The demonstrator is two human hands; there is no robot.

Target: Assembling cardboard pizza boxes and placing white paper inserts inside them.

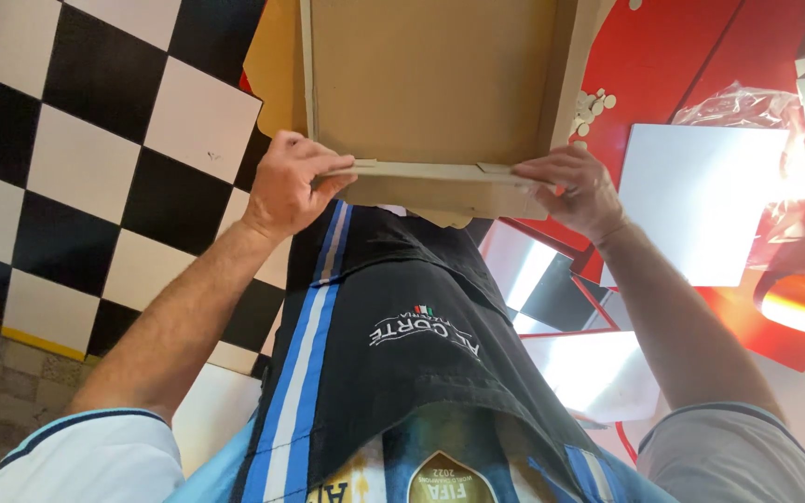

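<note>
At the top edge, cardboard box (435, 84) cut off.

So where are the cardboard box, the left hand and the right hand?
cardboard box (430, 84): head view, on its brown inner panel.
left hand (289, 184): head view, on its back.
right hand (578, 191): head view, on its back.

We see a red worktop (663, 56) at the upper right. On it lies a flat white rectangular sheet (701, 200), and just beside that, at the far right edge, crumpled clear plastic wrapping (747, 107). A small cluster of pale round discs (593, 104) rests on the red surface next to the sheet's upper left. At the left, the floor is black-and-white chequered tile (95, 140).
</note>
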